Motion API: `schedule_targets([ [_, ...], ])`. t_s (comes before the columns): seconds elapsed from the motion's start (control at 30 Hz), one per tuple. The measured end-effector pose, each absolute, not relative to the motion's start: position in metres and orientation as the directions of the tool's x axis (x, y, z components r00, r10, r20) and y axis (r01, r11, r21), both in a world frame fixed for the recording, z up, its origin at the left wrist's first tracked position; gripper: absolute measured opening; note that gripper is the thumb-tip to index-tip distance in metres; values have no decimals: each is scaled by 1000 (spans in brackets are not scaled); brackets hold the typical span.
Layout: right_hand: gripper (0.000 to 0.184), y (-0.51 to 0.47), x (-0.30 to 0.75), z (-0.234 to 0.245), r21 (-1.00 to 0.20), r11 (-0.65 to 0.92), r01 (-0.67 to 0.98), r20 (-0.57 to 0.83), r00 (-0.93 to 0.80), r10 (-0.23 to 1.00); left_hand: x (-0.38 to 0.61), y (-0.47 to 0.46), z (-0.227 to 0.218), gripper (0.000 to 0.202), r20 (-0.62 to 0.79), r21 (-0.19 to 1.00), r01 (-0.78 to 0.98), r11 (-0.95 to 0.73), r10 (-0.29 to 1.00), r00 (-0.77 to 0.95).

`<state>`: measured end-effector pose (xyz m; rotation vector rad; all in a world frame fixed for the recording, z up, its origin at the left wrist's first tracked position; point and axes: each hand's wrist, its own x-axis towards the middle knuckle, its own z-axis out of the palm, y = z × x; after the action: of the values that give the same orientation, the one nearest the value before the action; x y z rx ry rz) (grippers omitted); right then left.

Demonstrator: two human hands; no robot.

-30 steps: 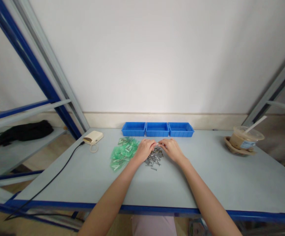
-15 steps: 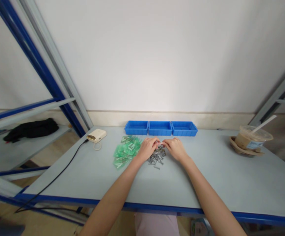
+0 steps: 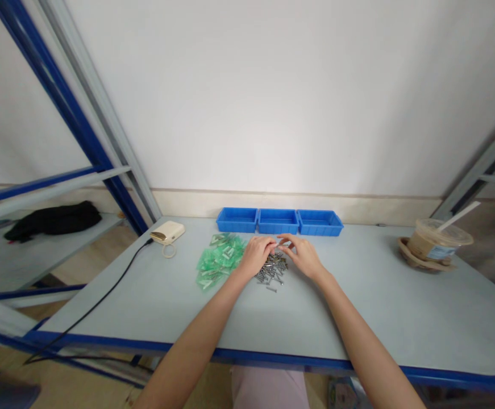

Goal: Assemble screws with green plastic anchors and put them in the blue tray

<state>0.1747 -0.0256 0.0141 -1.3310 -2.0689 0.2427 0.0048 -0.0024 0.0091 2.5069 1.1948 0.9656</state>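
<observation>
My left hand [image 3: 256, 254] is closed, its fingertips pinching a small white piece that is mostly hidden. Facing it, my right hand [image 3: 303, 255] holds a slim metal screw [image 3: 283, 245] between thumb and fingertips, its other fingers loosely raised. The screw's left end meets the white piece at the left fingertips; whether it is inserted I cannot tell. Below both hands lies a heap of metal screws [image 3: 273, 269], with one loose screw [image 3: 271, 289] in front. Left of my left hand is a pile of green plastic packets [image 3: 219, 262] with pale pieces showing in them.
Three joined blue bins [image 3: 278, 229] stand against the wall behind my hands. On the left is a cream-coloured device [image 3: 168, 232] with a black cable [image 3: 115, 289]. A plastic cup [image 3: 435, 241] with a white straw sits in a cardboard holder [image 3: 415, 258] at the right.
My right fingers have opened out a little and lifted, so the screw between the hands now shows. My left hand stays nearly still.
</observation>
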Motion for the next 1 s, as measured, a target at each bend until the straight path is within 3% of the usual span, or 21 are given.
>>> schedule_targets([
  [0.23,22,-28,174,16,-332,454,827,440,-290,850,4,-4,9,20,447,482,576,-661,750,487],
  [0.53,23,-31,172,21,-466,506,726,421,-321,849,5,-7,12,38,438,508,569,-647,763,476],
  [0.7,29,-30,171,18,-342,463,818,428,-303,852,6,-7,13,36,438,518,564,-643,765,471],
  [1.0,26,-28,172,12,-252,555,793,435,-419,797,5,-11,10,51,399,597,558,-576,817,417],
])
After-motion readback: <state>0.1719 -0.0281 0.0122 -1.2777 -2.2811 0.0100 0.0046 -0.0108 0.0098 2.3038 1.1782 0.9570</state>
